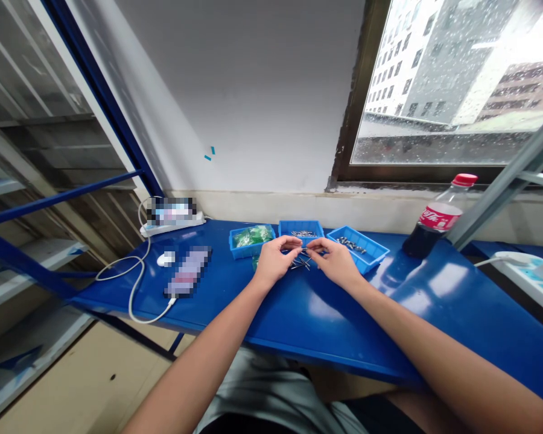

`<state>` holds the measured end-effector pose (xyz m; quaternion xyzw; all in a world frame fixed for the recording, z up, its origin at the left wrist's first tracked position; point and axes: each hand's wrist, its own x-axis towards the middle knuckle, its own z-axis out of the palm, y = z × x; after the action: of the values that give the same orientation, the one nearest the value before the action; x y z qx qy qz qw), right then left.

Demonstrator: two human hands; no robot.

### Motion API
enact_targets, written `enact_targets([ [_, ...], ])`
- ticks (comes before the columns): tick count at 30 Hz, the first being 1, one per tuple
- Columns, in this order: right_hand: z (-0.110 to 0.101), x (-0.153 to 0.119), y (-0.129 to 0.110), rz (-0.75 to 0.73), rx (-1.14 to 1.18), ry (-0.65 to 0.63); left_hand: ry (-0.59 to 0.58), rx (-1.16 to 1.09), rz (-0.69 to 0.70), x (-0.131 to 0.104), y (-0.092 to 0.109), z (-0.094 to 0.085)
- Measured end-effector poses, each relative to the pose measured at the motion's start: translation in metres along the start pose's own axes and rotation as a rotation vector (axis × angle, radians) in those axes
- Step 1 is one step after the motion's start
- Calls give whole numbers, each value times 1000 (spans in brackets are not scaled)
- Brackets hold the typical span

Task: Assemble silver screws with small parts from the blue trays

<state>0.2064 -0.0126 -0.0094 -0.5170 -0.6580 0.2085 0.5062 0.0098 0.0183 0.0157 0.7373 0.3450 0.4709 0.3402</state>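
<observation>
While both forearms (pixel 226 331) reach over the blue table (pixel 298 316), the left hand (pixel 274 262) and right hand (pixel 337 262) meet fingertip to fingertip, each pinching a small metal piece (pixel 304 249) whose exact form is too small to tell. Just beneath, thin metal rods (pixel 303 263) lie loose on the tabletop. Past the hands stand three trays: the left tray (pixel 244 252) holds green-and-white packets (pixel 254 235), the middle tray (pixel 300 226) silvery parts (pixel 305 234), the angled right tray (pixel 367 259) more metal parts (pixel 352 245). Off right, a red-capped bottle (pixel 438 218) stands upright; behind rise the pale wall (pixel 253 90) and rain-spotted window (pixel 434 96).
</observation>
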Motion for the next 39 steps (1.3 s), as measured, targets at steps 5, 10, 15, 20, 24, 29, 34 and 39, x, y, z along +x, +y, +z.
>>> enact_targets([
  [5, -2, -2, -6, 120, 191, -27, -23, -20, -20, -1, 0, 0],
  [10, -2, -2, -12, 90, 296, -19, -84, 85, 14, -2, 6, 0],
  [15, -2, -2, -12, 91, 268, 11, -37, -23, -40, -1, 6, 0],
  [20, -2, -3, -13, 49, 189, 11, -13, -210, -117, 1, -4, 0],
  [24, -1, -5, -17, 16, 137, -1, -66, -215, -138, 2, -5, -1],
  [29, 1, -5, -17, 10, 147, 3, -117, -176, -139, 0, 1, -1],
  [34, 1, -4, -15, -14, 191, 19, -140, -132, -104, 0, 4, -1],
  [39, -1, -4, -13, -21, 192, 30, -153, -135, -61, 2, 3, -3],
])
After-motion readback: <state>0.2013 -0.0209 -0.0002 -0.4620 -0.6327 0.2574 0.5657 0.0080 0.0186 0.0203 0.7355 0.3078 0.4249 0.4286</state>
